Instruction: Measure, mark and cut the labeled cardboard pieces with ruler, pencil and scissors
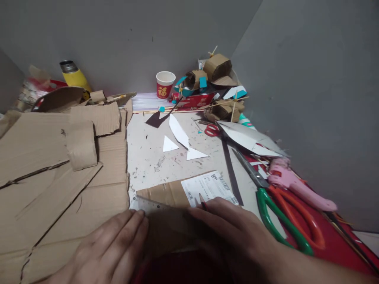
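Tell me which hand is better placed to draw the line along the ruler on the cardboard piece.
Right, probably. The right hand holds a pencil with its tip on the cardboard piece, while the left hand lies flat, fingertips at the clear ruler.

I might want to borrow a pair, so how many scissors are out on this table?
3 that I can see. Small red-handled scissors lie near the clutter at the back; green-handled scissors and orange-handled scissors lie crossed at the right. Others may be hidden under the cardboard and paper.

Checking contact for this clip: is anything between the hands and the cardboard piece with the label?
Nothing visible. The left hand presses a ruler onto the cardboard piece; the right hand holds a pencil against it.
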Demonstrator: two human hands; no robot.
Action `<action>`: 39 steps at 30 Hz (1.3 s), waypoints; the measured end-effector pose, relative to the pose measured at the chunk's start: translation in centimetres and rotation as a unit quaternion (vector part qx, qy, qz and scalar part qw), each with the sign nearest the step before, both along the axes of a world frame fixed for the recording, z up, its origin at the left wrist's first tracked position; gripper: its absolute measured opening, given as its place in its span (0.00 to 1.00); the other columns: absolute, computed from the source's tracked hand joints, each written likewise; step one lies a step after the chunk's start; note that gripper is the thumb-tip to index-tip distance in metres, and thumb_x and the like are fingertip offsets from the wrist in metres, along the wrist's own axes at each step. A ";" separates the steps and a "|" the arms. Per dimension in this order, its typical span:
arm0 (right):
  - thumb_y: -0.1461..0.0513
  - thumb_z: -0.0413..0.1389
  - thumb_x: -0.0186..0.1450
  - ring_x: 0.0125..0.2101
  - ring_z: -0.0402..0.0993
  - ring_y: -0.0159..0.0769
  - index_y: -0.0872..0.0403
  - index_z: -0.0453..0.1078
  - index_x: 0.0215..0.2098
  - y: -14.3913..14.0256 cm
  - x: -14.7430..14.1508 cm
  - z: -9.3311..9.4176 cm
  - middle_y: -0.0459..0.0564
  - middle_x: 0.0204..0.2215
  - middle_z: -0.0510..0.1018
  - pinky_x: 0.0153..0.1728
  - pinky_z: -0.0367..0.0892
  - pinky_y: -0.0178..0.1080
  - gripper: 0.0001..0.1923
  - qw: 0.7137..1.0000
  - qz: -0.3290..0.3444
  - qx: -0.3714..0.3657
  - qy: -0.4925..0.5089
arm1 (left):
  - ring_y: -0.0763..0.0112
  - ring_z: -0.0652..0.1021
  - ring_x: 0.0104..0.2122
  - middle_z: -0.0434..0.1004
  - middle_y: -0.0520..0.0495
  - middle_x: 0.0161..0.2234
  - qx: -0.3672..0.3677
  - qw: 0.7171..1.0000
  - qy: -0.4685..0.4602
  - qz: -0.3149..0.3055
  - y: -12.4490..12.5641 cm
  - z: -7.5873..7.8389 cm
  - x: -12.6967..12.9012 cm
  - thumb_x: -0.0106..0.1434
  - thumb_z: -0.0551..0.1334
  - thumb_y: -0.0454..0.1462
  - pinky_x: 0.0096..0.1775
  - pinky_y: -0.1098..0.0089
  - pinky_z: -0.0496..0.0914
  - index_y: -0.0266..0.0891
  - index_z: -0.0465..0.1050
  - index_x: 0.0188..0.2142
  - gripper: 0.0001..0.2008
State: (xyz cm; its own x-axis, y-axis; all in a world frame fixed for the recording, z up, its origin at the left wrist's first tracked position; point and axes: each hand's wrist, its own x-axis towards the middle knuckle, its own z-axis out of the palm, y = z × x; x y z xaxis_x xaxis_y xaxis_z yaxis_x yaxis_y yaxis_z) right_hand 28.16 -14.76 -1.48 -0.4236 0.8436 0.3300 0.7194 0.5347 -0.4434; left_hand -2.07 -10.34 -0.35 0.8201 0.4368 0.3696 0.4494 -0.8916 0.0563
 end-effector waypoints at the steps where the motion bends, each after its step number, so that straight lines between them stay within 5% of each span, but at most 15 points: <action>1: 0.67 0.54 0.68 0.33 0.70 0.40 0.55 0.61 0.60 -0.1 0.1 0.0 0.54 0.37 0.73 0.29 0.68 0.40 0.22 1.000 0.002 -0.007 0.000 | 0.61 0.66 0.62 0.75 0.43 0.57 0.004 1.000 -0.003 -0.009 0.3 -0.2 0.1 0.74 0.43 0.32 0.63 0.65 0.58 0.32 0.68 0.58 0.21; 10: 0.65 0.57 0.68 0.38 0.71 0.43 0.59 0.63 0.59 0.0 0.0 -0.3 0.58 0.41 0.74 0.33 0.71 0.43 0.22 0.999 0.003 0.038 -0.018 | 0.55 0.76 0.54 0.77 0.39 0.54 0.059 0.992 0.106 -0.023 1.2 1.0 0.7 0.72 0.51 0.33 0.54 0.63 0.69 0.29 0.72 0.54 0.17; 26: 0.65 0.55 0.69 0.30 0.66 0.38 0.58 0.64 0.56 0.7 -0.2 -0.2 0.54 0.35 0.73 0.27 0.63 0.38 0.18 0.999 0.033 0.025 -0.011 | 0.48 0.80 0.48 0.78 0.31 0.51 0.098 0.992 0.079 0.007 1.4 0.6 2.3 0.72 0.50 0.34 0.48 0.54 0.71 0.24 0.75 0.49 0.19; 39: 0.67 0.52 0.70 0.35 0.67 0.40 0.57 0.61 0.61 0.3 0.4 0.0 0.56 0.40 0.74 0.34 0.65 0.41 0.21 0.998 0.059 -0.015 -0.017 | 0.48 0.80 0.49 0.78 0.29 0.51 0.095 0.994 0.058 0.023 1.5 0.1 2.3 0.71 0.53 0.39 0.51 0.54 0.70 0.23 0.75 0.50 0.20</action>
